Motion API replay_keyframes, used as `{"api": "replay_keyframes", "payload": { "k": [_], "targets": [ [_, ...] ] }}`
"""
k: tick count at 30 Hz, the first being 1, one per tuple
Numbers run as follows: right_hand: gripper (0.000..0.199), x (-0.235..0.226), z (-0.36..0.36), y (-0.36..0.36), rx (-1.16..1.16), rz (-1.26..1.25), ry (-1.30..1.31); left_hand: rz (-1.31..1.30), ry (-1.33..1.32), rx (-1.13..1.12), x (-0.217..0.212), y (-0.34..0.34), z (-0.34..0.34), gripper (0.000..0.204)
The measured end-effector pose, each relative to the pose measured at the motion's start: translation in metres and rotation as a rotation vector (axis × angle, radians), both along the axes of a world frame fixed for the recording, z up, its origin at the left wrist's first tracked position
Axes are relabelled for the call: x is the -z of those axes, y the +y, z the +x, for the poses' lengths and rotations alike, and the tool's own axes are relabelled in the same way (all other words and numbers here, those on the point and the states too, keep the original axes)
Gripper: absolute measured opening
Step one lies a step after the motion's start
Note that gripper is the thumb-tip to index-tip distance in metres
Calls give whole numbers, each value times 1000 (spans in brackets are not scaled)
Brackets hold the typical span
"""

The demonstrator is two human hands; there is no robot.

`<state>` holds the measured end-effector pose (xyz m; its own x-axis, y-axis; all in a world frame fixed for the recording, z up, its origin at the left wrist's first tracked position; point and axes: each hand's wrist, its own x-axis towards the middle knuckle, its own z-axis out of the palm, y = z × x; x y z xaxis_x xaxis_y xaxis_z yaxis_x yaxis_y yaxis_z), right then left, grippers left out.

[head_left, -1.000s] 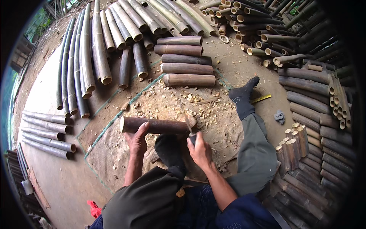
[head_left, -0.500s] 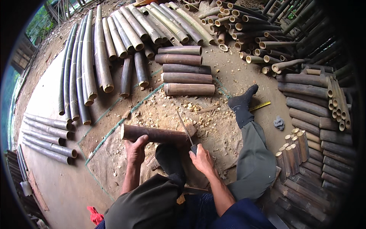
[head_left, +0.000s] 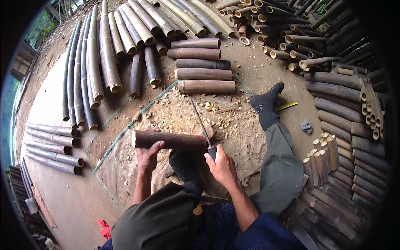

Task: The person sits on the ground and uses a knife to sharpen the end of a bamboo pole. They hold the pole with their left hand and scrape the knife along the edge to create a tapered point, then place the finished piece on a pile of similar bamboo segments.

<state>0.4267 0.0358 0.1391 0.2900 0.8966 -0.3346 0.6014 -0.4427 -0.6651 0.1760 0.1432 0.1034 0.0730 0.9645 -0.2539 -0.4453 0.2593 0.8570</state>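
My left hand [head_left: 148, 156] is closed round the left part of a dark brown bamboo section [head_left: 177, 141], its thumb lying along the near side. The section lies crosswise before me, its pale cut end facing left. In my right hand [head_left: 221, 166] is a knife [head_left: 199, 118] with a long thin blade and a dark handle, gripped by the handle. The blade points away from me and crosses close to the section's right end; whether it touches I cannot tell. Just behind that end sits a pale wooden block [head_left: 208, 132], partly hidden.
Wood chips [head_left: 166, 114] litter the sacking round my feet. Short bamboo sections [head_left: 207, 86] lie in a row ahead, with long poles [head_left: 109, 62] beyond to the left. Stacked bamboo [head_left: 337, 100] fills the right side. A yellow tape measure [head_left: 286, 106] lies by my right foot.
The knife has slid away from me, its tip now reaching farther out towards the row of short sections. The bamboo section is still held in my left hand, and the view has shifted slightly.
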Motion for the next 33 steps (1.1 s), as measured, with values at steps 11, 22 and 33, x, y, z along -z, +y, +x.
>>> {"api": "replay_keyframes", "payload": {
  "k": [11,22,33],
  "targets": [
    [36,20,4,-10,6,-64,-74,-70,-197,-46,-9,0,8,66],
    [41,70,8,-9,15,-92,-117,-47,-55,-132,1,2,13,58],
    [43,84,24,-24,195,3,31,27,978,297,22,-41,-22,47]
  ]
}}
